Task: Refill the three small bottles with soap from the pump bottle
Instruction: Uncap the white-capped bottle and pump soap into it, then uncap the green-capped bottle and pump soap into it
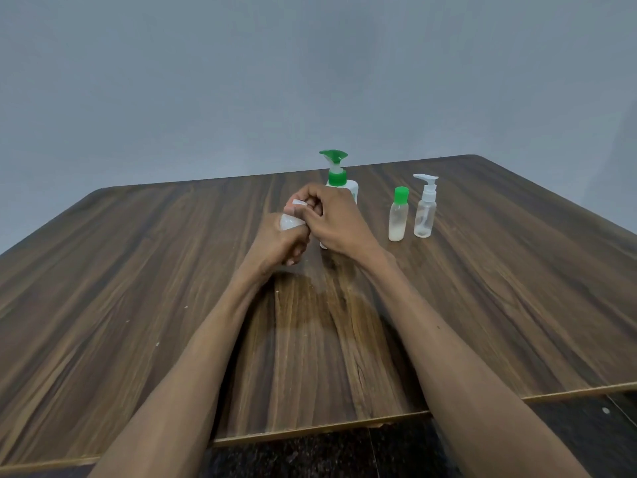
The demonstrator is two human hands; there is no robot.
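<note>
A wood-grain table (482,288) is backed by a grey wall. At centre, a small bottle (289,222) is gripped by the left hand (279,246); its cap is pinched by right hand (331,215), presumably for twisting. Pump bottle (339,181) stands at 12 o'clock, two small bottles (398,215) at 2 o'clock.

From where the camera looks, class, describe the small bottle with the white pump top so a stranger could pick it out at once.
Start at the wooden table and find the big green-topped pump bottle behind the hands. Look right to two small bottles standing side by side. The small pump bottle is the rightmost: clear, nearly empty, with a white pump head, while its neighbour, the green-capped bottle, has a plain cap and white soap at the bottom.
</note>
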